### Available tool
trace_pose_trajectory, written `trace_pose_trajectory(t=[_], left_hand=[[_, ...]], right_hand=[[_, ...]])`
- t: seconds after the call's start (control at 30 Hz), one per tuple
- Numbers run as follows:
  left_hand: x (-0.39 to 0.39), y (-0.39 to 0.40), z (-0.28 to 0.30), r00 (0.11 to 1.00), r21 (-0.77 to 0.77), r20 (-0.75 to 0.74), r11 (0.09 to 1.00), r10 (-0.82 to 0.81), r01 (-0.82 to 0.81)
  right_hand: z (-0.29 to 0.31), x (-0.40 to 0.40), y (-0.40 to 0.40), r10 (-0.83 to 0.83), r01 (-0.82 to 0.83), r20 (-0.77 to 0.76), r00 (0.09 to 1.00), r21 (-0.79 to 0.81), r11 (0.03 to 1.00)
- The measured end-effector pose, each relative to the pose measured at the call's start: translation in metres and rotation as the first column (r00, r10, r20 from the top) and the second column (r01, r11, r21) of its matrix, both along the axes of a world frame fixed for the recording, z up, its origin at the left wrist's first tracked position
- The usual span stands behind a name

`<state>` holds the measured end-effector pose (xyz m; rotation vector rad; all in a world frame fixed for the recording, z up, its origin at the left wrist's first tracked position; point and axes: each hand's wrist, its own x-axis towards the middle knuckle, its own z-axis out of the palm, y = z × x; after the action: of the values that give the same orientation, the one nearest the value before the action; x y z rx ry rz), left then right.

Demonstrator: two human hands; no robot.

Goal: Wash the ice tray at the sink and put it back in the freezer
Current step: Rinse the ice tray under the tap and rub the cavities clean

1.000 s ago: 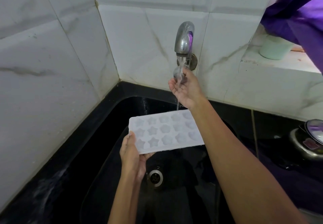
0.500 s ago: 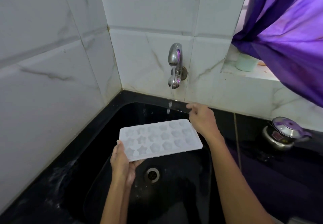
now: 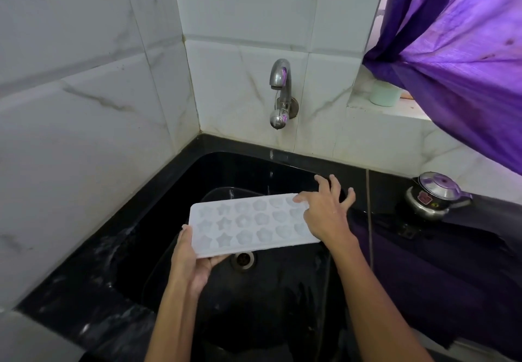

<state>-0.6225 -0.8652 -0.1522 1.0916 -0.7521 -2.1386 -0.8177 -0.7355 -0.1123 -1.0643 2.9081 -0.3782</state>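
A person's left hand [image 3: 192, 260] gripped the near-left corner of a white ice tray [image 3: 251, 224] above the black sink [image 3: 175, 192]. The right hand [image 3: 324, 214], fingers spread, rested unclenched on the tray's right end beneath the tap [image 3: 279, 85].

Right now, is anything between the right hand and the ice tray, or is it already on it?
Nothing visible stands between them. The right hand already rests on the right end of the ice tray, fingers spread, while the left hand holds the tray's left end above the sink. The freezer is out of view.
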Motion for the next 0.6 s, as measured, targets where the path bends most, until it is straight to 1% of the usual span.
trace_pose_trajectory(t=[0.13, 0.3, 0.47, 0.6], left_hand=[[0.004, 0.005, 0.001, 1.000, -0.026, 0.011, 0.999, -0.021, 0.022], [-0.002, 0.009, 0.009, 0.998, -0.059, 0.042, 0.998, 0.039, -0.037], [-0.007, 0.012, 0.009, 0.996, -0.079, 0.073, 0.996, 0.047, -0.041], [-0.010, 0.015, 0.005, 0.995, -0.074, 0.082, 0.996, 0.049, -0.043]], right_hand=[[-0.002, 0.002, 0.002, 0.021, -0.021, -0.003, 1.000, 0.051, 0.998], [-0.003, 0.003, 0.003, 0.045, -0.046, 0.025, 0.999, 0.068, 0.997], [0.001, 0.004, 0.006, 0.029, -0.026, -0.027, 0.999, 0.109, 0.994], [0.003, 0.006, 0.004, 0.037, -0.033, -0.026, 0.999, 0.143, 0.989]])
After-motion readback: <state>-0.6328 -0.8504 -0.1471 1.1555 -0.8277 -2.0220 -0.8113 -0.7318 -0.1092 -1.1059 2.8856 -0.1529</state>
